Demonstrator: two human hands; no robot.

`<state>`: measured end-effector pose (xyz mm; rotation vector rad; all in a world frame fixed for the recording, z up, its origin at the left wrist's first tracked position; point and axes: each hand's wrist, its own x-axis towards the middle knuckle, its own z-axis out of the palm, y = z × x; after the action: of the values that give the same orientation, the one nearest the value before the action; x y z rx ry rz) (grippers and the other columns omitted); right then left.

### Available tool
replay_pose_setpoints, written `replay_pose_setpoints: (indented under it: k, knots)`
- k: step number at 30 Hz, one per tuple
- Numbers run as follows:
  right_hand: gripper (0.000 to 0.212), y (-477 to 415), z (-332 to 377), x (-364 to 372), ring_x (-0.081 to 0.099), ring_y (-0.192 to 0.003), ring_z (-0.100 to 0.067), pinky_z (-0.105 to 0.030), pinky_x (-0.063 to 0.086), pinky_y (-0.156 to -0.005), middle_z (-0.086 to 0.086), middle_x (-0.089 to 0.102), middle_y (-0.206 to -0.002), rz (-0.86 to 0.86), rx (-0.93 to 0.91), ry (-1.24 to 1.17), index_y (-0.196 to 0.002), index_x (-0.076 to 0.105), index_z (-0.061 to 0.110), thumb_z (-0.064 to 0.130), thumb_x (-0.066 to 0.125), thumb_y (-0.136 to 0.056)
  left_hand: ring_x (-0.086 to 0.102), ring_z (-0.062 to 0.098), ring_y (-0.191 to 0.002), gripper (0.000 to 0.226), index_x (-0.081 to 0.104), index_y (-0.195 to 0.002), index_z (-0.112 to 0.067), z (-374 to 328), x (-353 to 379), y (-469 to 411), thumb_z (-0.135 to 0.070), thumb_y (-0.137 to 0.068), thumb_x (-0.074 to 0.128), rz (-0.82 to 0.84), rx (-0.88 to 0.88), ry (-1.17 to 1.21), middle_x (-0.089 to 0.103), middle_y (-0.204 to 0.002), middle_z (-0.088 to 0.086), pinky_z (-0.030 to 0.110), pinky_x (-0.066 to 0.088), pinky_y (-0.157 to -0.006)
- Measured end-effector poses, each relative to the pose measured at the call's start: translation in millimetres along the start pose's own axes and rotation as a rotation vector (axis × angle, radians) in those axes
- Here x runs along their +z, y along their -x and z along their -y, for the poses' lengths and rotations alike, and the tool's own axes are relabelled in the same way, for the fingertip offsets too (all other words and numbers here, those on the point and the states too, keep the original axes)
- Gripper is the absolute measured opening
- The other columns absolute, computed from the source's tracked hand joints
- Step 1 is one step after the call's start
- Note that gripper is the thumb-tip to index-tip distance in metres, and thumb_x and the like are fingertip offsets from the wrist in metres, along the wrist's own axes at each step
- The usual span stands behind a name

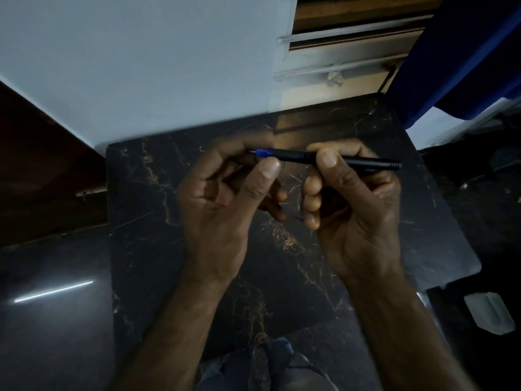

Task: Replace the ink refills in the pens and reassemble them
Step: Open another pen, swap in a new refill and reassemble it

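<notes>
Above the dark marble table (158, 221), the right hand (352, 198) grips the black pen (304, 158) level. The left hand (225, 193) pinches at its blue tip (263, 152). Best to steady the barrel and feed the refill straight, not angled.

The pen barrel (338, 160) pinched in the fingers (327, 160) of the right hand looks like matt black plastic, with a ribbed end away from the fingers. The blue tip section (262, 152) at the left fingers (267, 167) seems a glossier, perhaps translucent plastic, ending in a fine metal point. Below the fingers, the desk (146, 193) has a dark marble-look surface, smooth, with gold veining and fine scratches. The floor (53, 306) left of it is polished and glossy, reflecting a light streak.
</notes>
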<state>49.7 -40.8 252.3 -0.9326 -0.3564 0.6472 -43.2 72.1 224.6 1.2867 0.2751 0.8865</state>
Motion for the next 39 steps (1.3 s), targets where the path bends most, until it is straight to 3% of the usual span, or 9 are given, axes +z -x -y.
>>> replay_pose_setpoints:
  k: [2,5,10,16,21,27,32,35,39]
  knots:
    - [0.015,0.2,-0.4,-1.5,0.061,-0.052,-0.01,-0.021,0.048,-0.042,-0.002,0.066,-0.068,0.012,0.005,0.016,-0.102,0.065,0.002,0.013,0.067,-0.092,0.069,0.014,-0.06,0.004,0.067,-0.106,-0.01,1.1,-1.9,-2.4,-0.009,-0.102,0.065,0.017,0.01,-0.028,0.071,-0.081,-0.007,0.027,0.055,-0.048]
    - [0.004,1.2,-3.9,-1.5,0.063,-0.054,-0.012,-0.023,0.049,-0.043,-0.003,0.067,-0.069,0.027,-0.014,0.06,-0.1,0.067,0.003,0.006,0.069,-0.097,0.057,0.024,-0.045,0.029,0.056,-0.078,-0.012,2.1,2.6,-6.2,-0.015,-0.106,0.056,-0.019,-0.016,-0.051,0.053,-0.061,-0.004,0.027,0.047,-0.044]
    - [0.005,-2.6,-4.2,-1.5,0.063,-0.052,-0.013,-0.022,0.048,-0.043,-0.003,0.067,-0.068,0.016,-0.027,0.071,-0.099,0.067,0.003,0.006,0.071,-0.096,0.062,0.023,-0.053,0.009,0.062,-0.099,-0.014,1.8,3.7,-7.8,-0.02,-0.106,0.062,-0.019,-0.095,-0.006,0.06,-0.071,0.002,0.031,0.053,-0.048]
    - [0.009,-1.7,-9.4,-5.1,0.064,-0.054,-0.014,-0.025,0.049,-0.042,-0.003,0.068,-0.068,-0.005,-0.033,0.102,-0.097,0.067,0.003,0.011,0.067,-0.092,0.047,0.02,-0.037,0.047,0.053,-0.065,-0.022,4.6,3.3,-16.1,-0.04,-0.109,0.05,-0.053,-0.18,-0.188,0.046,-0.05,-0.006,0.025,0.041,-0.042]
    - [0.005,-5.1,-11.2,-8.4,0.062,-0.051,-0.013,-0.024,0.048,-0.042,-0.005,0.067,-0.067,-0.045,-0.034,0.083,-0.095,0.067,0.003,0.006,0.064,-0.095,0.068,0.017,-0.07,0.018,0.067,-0.114,-0.014,3.4,-5.9,-11.8,-0.026,-0.103,0.059,0.135,-0.241,0.057,0.067,-0.086,0.003,0.029,0.056,-0.054]
    - [0.012,-5.2,-18.5,-6.8,0.064,-0.052,-0.015,-0.024,0.049,-0.042,-0.006,0.068,-0.067,-0.028,-0.038,0.075,-0.097,0.066,0.001,0.012,0.067,-0.093,0.056,0.018,-0.042,0.037,0.062,-0.074,-0.016,9.2,-0.3,-9.7,-0.031,-0.107,0.059,-0.033,-0.214,-0.113,0.054,-0.058,0.0,0.025,0.045,-0.042]
    - [0.012,-5.5,-23.8,-6.1,0.063,-0.05,-0.014,-0.024,0.048,-0.042,-0.006,0.067,-0.066,-0.076,-0.025,0.049,-0.096,0.067,0.002,0.014,0.067,-0.094,0.066,0.021,-0.065,0.03,0.064,-0.121,-0.009,5.0,-5.0,-12.2,-0.03,-0.101,0.061,0.06,-0.255,0.042,0.065,-0.088,0.008,0.03,0.055,-0.053]
    - [0.009,-8.2,-23.0,-7.3,0.064,-0.051,-0.014,-0.023,0.049,-0.042,-0.005,0.068,-0.068,-0.083,-0.022,0.037,-0.094,0.067,0.005,0.013,0.067,-0.095,0.067,0.014,-0.058,0.004,0.072,-0.098,-0.015,5.6,-8.4,-10.8,-0.018,-0.1,0.069,0.018,-0.184,-0.05,0.069,-0.08,0.0,0.026,0.054,-0.047]
    - [0.007,-9.1,-24.9,-7.9,0.063,-0.052,-0.015,-0.024,0.049,-0.042,-0.006,0.068,-0.068,-0.086,-0.022,0.016,-0.092,0.069,0.008,0.01,0.064,-0.097,0.057,0.011,-0.042,0.033,0.063,-0.071,-0.021,7.5,-8.9,-14.6,-0.03,-0.103,0.065,-0.143,-0.233,-0.07,0.054,-0.056,-0.007,0.023,0.046,-0.04]
